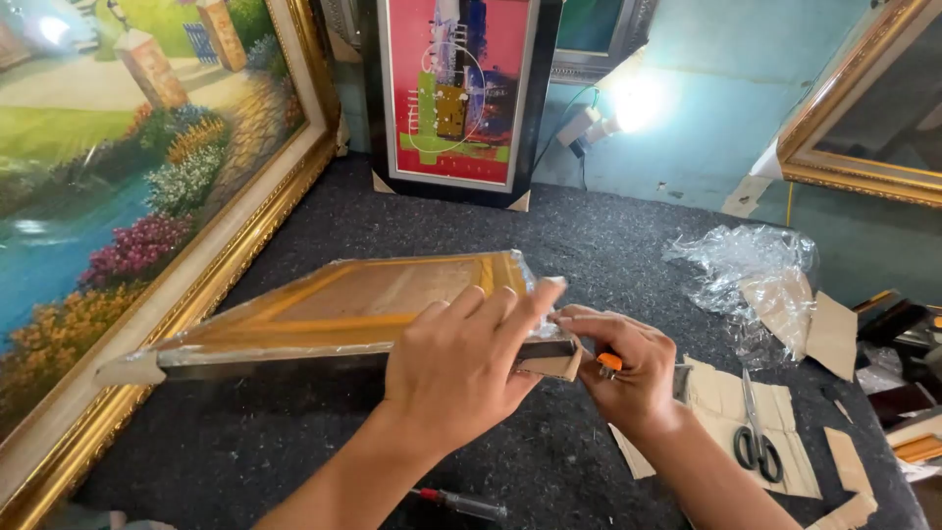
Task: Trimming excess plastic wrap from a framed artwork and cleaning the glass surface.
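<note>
A wooden picture frame (334,309), wrapped in clear plastic, is tilted up off the dark table with its back facing me. My left hand (461,368) presses flat on its near right corner, where a cardboard corner protector (554,365) sits. Beside that corner, my right hand (628,368) is closed on a small tool with an orange part (609,362). The tool's tip is hidden behind my fingers.
A large gold-framed landscape painting (128,196) leans along the left. A black-framed abstract picture (456,93) stands at the back. Crumpled plastic wrap (746,265), cardboard pieces (746,417) and scissors (754,432) lie to the right. A screwdriver (461,503) lies near me.
</note>
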